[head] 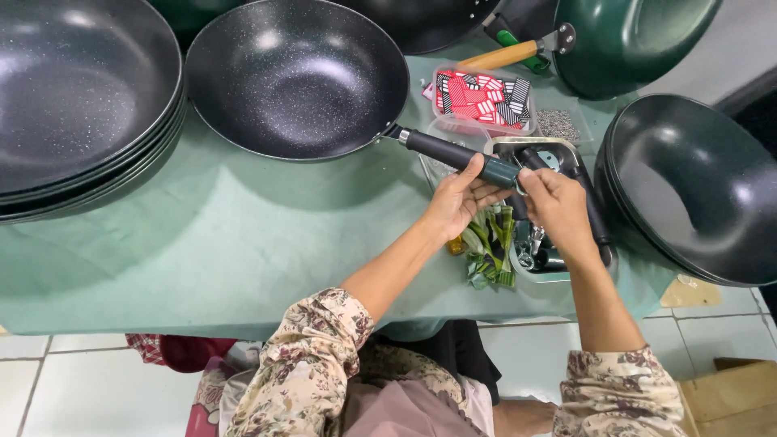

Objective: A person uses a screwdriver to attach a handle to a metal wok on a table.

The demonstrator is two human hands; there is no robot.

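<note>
A dark speckled wok (295, 77) rests on the green-covered table (227, 243), its black and green handle (457, 154) pointing right. My left hand (455, 202) grips the handle near its green end. My right hand (554, 206) pinches the very tip of the handle, just above a metal tray (566, 150) that holds several loose black handles. A bunch of green tags (490, 247) lies under my hands.
A stack of woks (81, 97) fills the far left, another stack (692, 182) stands at the right. A green pot (623, 40) with a wooden handle sits at the back. A clear box (486, 97) holds red and black labels. Tiled floor lies below the table edge.
</note>
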